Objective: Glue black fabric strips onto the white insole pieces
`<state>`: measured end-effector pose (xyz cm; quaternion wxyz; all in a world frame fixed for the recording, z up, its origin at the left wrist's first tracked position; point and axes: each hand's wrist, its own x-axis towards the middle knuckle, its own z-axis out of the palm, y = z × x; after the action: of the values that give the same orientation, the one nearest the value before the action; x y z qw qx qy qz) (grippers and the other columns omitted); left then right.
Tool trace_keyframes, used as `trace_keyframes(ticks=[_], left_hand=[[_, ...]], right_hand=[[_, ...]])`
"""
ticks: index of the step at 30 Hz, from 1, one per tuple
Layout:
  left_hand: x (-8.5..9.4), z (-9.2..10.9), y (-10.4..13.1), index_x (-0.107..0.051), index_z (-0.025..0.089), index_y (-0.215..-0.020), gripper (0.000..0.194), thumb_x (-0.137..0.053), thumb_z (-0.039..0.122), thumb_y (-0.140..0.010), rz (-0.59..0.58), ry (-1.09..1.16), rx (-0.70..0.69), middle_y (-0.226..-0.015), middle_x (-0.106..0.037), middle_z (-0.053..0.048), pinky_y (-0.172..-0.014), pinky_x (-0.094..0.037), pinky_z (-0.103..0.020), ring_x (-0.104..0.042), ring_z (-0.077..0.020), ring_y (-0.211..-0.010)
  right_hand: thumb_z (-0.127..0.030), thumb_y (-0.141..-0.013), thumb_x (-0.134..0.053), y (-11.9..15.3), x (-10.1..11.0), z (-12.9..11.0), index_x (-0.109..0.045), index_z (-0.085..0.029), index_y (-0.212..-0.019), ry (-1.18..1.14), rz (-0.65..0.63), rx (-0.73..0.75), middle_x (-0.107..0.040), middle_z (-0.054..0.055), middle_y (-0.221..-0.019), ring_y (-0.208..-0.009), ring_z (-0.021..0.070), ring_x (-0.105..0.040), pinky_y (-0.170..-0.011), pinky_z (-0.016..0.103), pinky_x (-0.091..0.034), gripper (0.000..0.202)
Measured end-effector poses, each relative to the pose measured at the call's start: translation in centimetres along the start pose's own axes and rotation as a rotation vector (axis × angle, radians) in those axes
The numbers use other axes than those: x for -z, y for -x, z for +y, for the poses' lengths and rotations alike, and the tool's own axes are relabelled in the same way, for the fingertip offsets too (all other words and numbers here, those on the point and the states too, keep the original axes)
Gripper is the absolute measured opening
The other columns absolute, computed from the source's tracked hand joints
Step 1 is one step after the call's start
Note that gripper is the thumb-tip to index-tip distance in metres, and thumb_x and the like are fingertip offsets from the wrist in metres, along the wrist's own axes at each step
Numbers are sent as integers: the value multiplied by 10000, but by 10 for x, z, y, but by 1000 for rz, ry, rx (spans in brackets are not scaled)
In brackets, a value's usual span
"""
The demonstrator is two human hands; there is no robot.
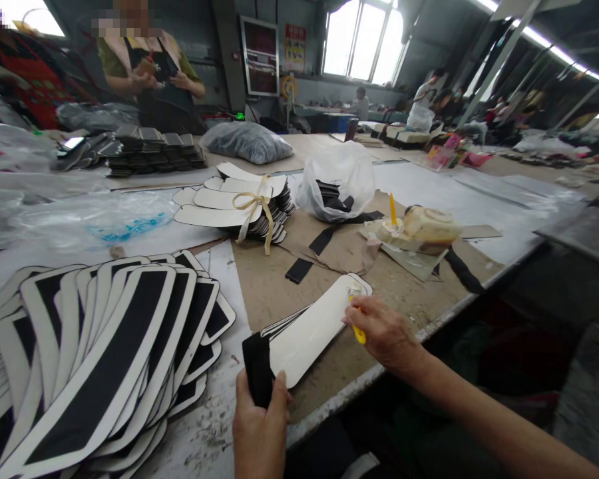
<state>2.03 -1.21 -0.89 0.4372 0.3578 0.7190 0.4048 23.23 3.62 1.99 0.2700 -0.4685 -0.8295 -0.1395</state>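
My right hand grips a yellow-handled brush, its tip on the far end of a white curved panel. My left hand is closed around a black strip at the panel's near end, with fingertips against the panel edge. Edges of more panels show beneath the white one. To the left fans a big pile of white-edged panels, each bearing a black strip down its middle. Past the panel stands a cut-open plastic jug, with a yellow stick upright in its whitish contents.
A tied bundle of panels and a clear bag of black strips stand farther back. Loose black strips lie before the bag. Plastic sheeting covers the left. A co-worker stands across the table. The table edge runs along the right.
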Motion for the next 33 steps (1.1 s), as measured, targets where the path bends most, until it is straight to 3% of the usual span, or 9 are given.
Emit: trace_keyframes(ticks=[2,5,9,12,16,19,24,29,33], left_hand=[[0,0,0,-487,211,-867,398,-590,561,-707,-9,34,-10,-520,-563,46,-520,-396,-296,-501,-170,-452],[2,-2,-2,-497,195,-856,422,-600,570,-693,-35,105,-10,-498,-551,41,-493,-380,-275,-487,-157,-445],[5,-6,-4,-501,170,-880,376,-594,502,-729,-96,212,24,-530,-567,19,-449,-335,-235,-453,-123,-439],[5,-9,-4,-499,161,-898,345,-588,457,-743,-112,234,34,-521,-562,19,-437,-327,-219,-437,-113,-436],[4,-13,-4,-487,157,-944,340,-579,429,-763,-104,225,16,-519,-564,27,-434,-330,-206,-423,-102,-431],[4,-14,-4,-490,160,-914,322,-576,437,-773,-118,217,12,-527,-564,25,-436,-331,-204,-427,-100,-439],[5,-12,-4,-508,167,-859,315,-585,456,-760,-127,217,8,-529,-557,26,-448,-344,-213,-430,-104,-443],[5,-15,-3,-508,171,-876,310,-588,447,-760,-116,209,1,-539,-574,19,-454,-355,-219,-447,-110,-444],[4,-17,-2,-506,163,-917,316,-574,441,-783,-119,197,-7,-548,-571,23,-455,-365,-220,-452,-110,-448]], right_hand=[[-180,-894,-480,2,-2,-14,-601,-179,-857,-134,-54,-10,-597,100,-865,-824,212,-571,-722,317,-508,126],[-171,-893,-475,-1,2,-43,-583,-191,-894,-534,-87,-95,-580,75,-843,-819,187,-563,-728,298,-502,110],[-264,-908,-482,-13,2,-61,-559,-194,-811,-974,44,-486,-569,30,-746,-714,159,-584,-683,290,-501,143],[-377,-887,-513,-18,-9,-54,-552,-185,-807,-1144,-22,-753,-561,-2,-629,-543,146,-578,-529,268,-494,212],[-418,-831,-585,-17,-10,-40,-570,-170,-763,-1033,28,-773,-567,10,-681,-522,133,-569,-509,261,-483,258],[-413,-836,-583,-17,-1,-42,-577,-169,-777,-1031,65,-781,-574,8,-671,-523,131,-570,-508,254,-485,251],[-456,-831,-572,-17,-9,-52,-562,-174,-809,-1235,-64,-841,-573,-13,-569,-487,144,-575,-470,255,-486,283],[-437,-812,-603,-15,-11,-38,-577,-177,-760,-979,82,-775,-573,21,-714,-521,136,-565,-498,270,-491,266],[-418,-842,-569,-17,-5,-46,-572,-182,-771,-1058,43,-768,-567,8,-656,-525,144,-571,-503,270,-492,247]])
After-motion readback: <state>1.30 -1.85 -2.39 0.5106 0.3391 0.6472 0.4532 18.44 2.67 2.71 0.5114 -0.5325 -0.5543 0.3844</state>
